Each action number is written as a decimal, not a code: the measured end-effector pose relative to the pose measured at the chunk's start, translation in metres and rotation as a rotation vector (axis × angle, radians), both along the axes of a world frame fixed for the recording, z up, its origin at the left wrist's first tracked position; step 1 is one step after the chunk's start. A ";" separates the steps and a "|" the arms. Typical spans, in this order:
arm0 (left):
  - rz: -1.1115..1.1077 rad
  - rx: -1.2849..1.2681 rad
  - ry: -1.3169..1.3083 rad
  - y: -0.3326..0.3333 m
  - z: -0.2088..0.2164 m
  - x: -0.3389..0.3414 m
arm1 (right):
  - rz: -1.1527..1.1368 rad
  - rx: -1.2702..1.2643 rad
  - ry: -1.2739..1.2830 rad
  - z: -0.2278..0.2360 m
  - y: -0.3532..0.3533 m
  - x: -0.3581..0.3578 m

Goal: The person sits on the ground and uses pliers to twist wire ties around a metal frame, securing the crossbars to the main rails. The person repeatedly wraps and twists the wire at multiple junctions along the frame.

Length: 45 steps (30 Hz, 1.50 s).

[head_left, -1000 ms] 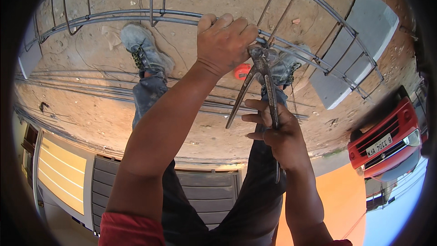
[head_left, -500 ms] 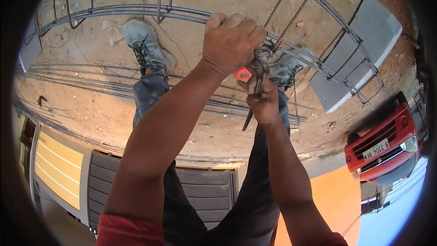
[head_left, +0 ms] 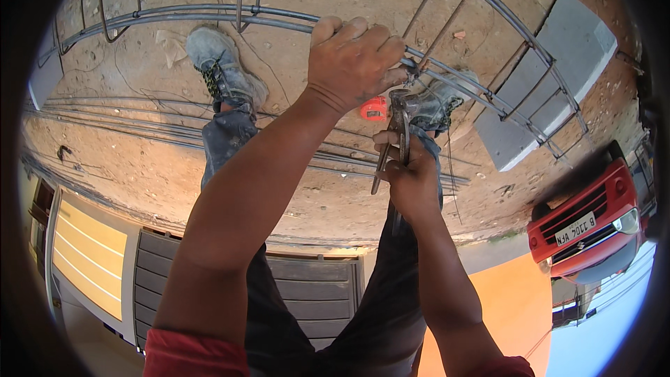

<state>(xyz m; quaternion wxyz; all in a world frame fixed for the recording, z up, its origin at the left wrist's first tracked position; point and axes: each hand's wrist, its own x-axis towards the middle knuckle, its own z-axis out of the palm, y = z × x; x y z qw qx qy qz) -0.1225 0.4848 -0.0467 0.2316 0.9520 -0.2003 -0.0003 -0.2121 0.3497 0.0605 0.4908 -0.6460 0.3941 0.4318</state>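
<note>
My left hand point(head_left: 354, 64) is wrapped over the long bars of a steel rebar cage point(head_left: 286, 22), its thumb beside a crossing of bar and stirrup. A twist of tie wire point(head_left: 413, 70) shows at that crossing. Just below it, my right hand point(head_left: 413, 176) grips a pair of pincers point(head_left: 400, 117) by the handles. The jaws point up toward the crossing and sit a little apart from it. A red-orange tape measure point(head_left: 374, 108) shows between the pincers and my left wrist; what it rests on cannot be told.
My boots point(head_left: 222, 63) stand on dirt on either side of my hands. Pale blocks point(head_left: 541, 84) lie under the cage at the right. Loose steel rods point(head_left: 146, 120) lie behind the boots. A red car point(head_left: 586, 216) and a dark gate point(head_left: 314, 293) are beyond.
My right hand has drawn the pincers back toward me, away from the wired crossing, and their handles have shifted. More of the tape measure shows. My left hand stays on the bars.
</note>
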 end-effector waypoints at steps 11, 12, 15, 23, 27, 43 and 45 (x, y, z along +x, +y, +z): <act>0.023 -0.035 -0.084 -0.002 -0.006 0.000 | 0.458 -0.200 -0.042 0.030 -0.007 0.037; 0.026 -0.036 -0.103 -0.002 -0.006 0.000 | 0.484 -0.215 -0.035 0.033 -0.007 0.040; 0.023 -0.027 -0.104 -0.002 -0.006 0.000 | 0.452 -0.141 -0.026 0.037 -0.015 0.051; 0.016 -0.032 0.038 -0.001 0.002 -0.003 | -0.133 0.205 0.369 0.036 -0.037 0.084; 0.025 -0.027 0.012 -0.002 0.002 -0.002 | -0.123 0.232 0.304 0.033 -0.033 0.088; -0.010 -0.022 -0.018 0.000 -0.002 0.000 | -0.240 -0.017 -0.002 -0.027 0.004 0.002; -0.008 0.001 -0.048 0.000 -0.005 0.000 | -0.102 -0.133 -0.187 -0.051 0.001 -0.011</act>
